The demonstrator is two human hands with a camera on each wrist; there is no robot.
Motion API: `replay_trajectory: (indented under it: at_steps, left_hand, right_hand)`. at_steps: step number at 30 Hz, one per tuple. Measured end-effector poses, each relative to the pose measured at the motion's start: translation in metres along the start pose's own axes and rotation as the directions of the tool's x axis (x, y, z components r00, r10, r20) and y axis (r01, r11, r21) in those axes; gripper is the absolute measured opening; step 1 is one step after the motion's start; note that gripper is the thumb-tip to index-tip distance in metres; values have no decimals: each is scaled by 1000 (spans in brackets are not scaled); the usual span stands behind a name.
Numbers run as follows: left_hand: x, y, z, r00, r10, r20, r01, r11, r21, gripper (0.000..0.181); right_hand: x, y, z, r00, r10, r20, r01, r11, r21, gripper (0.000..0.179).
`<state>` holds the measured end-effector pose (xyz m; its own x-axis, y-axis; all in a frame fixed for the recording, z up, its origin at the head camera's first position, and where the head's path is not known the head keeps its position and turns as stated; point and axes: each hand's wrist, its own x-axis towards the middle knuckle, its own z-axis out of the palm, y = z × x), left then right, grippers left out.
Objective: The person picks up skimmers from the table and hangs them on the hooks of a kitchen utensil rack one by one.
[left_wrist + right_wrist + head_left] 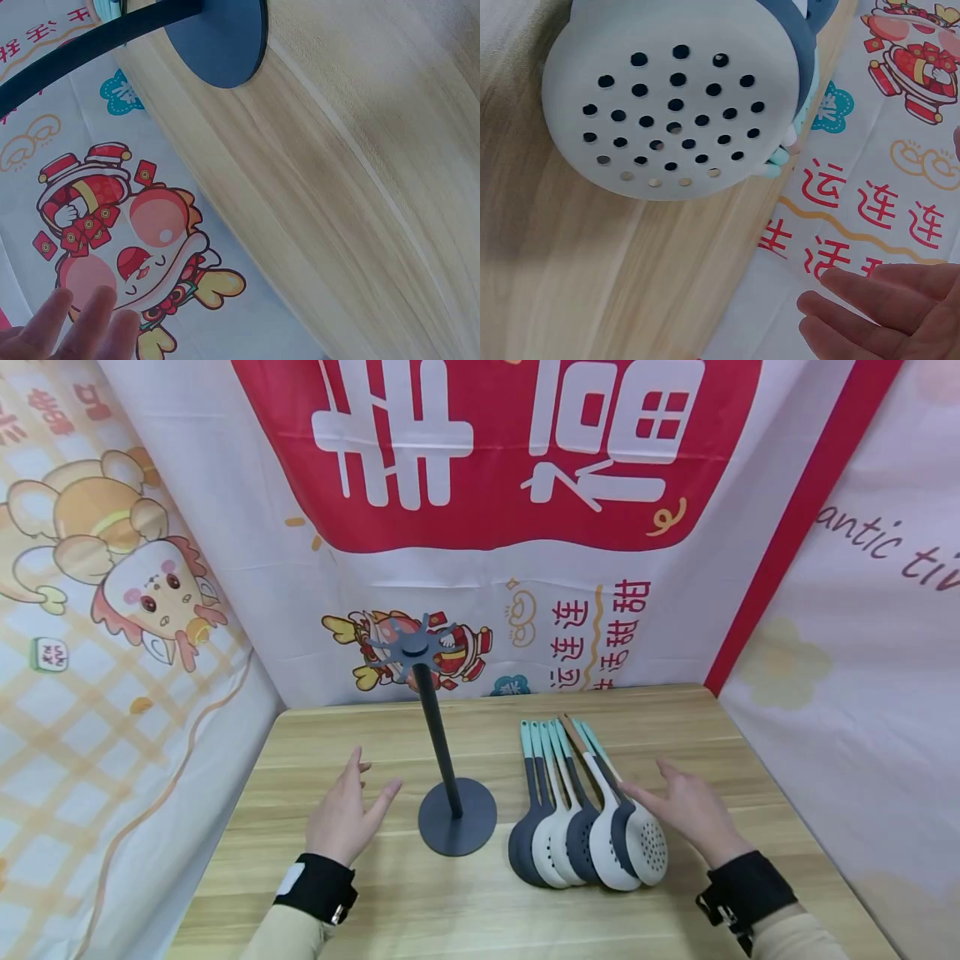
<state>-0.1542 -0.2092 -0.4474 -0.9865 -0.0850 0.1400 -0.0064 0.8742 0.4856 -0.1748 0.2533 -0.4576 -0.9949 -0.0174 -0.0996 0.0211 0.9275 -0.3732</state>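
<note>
A dark utensil stand (438,739) with a round base and a ring of hooks on top stands upright on the table. Left of it, my left hand (347,814) hovers with spread fingers and holds nothing. Several kitchen utensils with mostly mint handles lie overlapped in a row to the stand's right, among them a dark ladle (527,847) and, rightmost, a white skimmer (647,843). Beside this skimmer is my right hand (693,814), its fingers extended; whether the thumb touches the skimmer I cannot tell. Round holes fill the skimmer's head (675,97) in the right wrist view.
The wooden table (360,910) carries the stand and the utensils. A printed cloth (465,564) hangs behind its far edge, and further cloths (847,693) flank both sides.
</note>
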Motion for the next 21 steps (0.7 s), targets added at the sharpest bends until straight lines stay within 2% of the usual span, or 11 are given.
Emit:
replay_trajectory:
  at_steps: [3, 8, 12, 21]
  left_hand:
    - [-1, 0, 4, 1000, -2, -9, 2, 998, -60, 94]
    - [0, 0, 14, 999, -22, 33, 26, 990, -140, 95]
    - [-2, 2, 20, 998, -33, 52, 40, 987, -155, 96]
    - [-2, 6, 31, 998, -1, 61, 9, 991, -133, 87]
  right_hand:
    - [1, 2, 3, 999, 24, 37, -26, 999, 37, 111]
    - [5, 5, 8, 995, 42, 90, -52, 992, 113, 107]
    - [7, 9, 15, 992, 48, 119, -69, 982, 176, 104]
    - [9, 16, 28, 970, 55, 239, -135, 933, 334, 100]
